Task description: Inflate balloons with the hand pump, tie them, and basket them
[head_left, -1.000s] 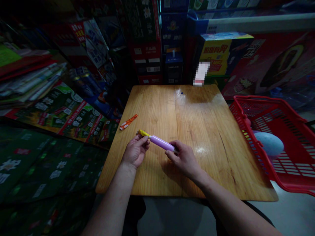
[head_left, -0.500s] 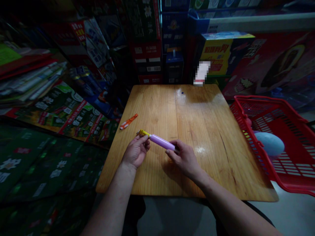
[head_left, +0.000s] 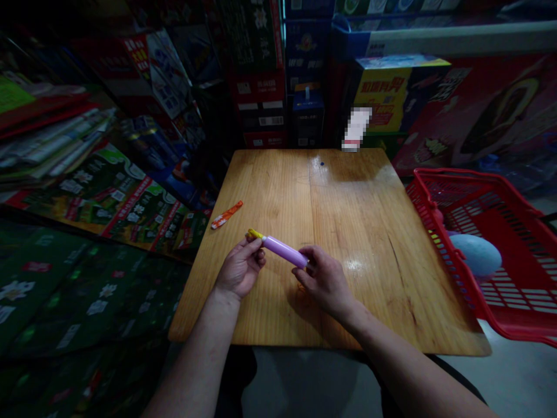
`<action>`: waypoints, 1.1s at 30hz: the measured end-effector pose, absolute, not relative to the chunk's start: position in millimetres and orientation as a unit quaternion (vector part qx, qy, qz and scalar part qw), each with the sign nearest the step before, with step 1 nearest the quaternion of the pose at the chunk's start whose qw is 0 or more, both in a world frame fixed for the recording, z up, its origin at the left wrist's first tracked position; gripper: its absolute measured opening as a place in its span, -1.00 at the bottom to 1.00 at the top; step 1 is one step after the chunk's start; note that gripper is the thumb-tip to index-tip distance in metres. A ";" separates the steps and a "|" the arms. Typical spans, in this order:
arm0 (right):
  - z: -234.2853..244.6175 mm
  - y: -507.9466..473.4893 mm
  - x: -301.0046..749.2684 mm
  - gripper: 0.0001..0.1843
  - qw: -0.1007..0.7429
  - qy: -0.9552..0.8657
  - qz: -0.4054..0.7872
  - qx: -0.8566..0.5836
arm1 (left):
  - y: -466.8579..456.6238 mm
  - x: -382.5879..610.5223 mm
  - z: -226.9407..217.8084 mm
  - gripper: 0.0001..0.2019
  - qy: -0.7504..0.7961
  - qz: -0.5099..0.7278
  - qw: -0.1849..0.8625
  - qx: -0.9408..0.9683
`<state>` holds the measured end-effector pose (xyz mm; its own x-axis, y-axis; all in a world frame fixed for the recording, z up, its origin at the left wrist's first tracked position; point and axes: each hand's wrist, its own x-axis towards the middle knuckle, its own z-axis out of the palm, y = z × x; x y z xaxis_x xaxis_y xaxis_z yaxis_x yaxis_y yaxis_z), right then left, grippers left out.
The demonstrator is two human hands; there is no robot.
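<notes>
A slim purple balloon pump point(head_left: 285, 251) is held at a slant over the wooden table point(head_left: 278, 191). At its left tip, my left hand point(head_left: 239, 268) is closed, pinching a limp yellow balloon point(head_left: 255, 234) around the nozzle. My right hand point(head_left: 324, 277) is wrapped round the pump's other end, its fingers hiding most of that end. A flat orange balloon with white marks point(head_left: 227, 215) lies near the table's left edge. Under my right hand, something small and orange point(head_left: 301, 287) shows on the table, too covered to make out.
At the right stands a red plastic basket point(head_left: 517, 226) with a light blue inflated balloon point(head_left: 476, 255) in it. Stacked cartons point(head_left: 264, 96) rise behind the table, and green boxes point(head_left: 73, 284) line the left. A small dark dot point(head_left: 322, 164) lies near the far edge.
Both hands keep their holds. The pump's left tip and the yellow balloon have shifted very slightly upward, and the balloon's far end sits a little differently by my left fingers.
</notes>
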<state>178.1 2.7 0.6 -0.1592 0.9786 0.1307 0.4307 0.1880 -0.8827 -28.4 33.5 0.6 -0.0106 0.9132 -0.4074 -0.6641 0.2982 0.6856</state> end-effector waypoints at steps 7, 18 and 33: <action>0.8 0.7 178.4 -0.75 0.375 -0.703 0.317 -0.514 | 32.8 -29.5 1.5 -0.73 0.414 0.577 0.688 0.146; 9.9 1.6 182.2 -0.81 0.378 -0.667 0.407 -0.496 | 29.8 -38.9 6.0 -0.84 0.403 0.563 0.694 0.198; 8.2 5.6 178.1 -0.83 0.378 -0.574 0.516 -0.510 | 28.7 -39.7 9.0 -0.80 0.383 0.579 0.689 0.209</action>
<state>178.1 5.6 8.2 -0.1932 0.9768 -0.0924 0.1958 -0.0539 -0.9792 -39.7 28.7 9.0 0.0367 0.9576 -0.2857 -0.6376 0.2425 0.7312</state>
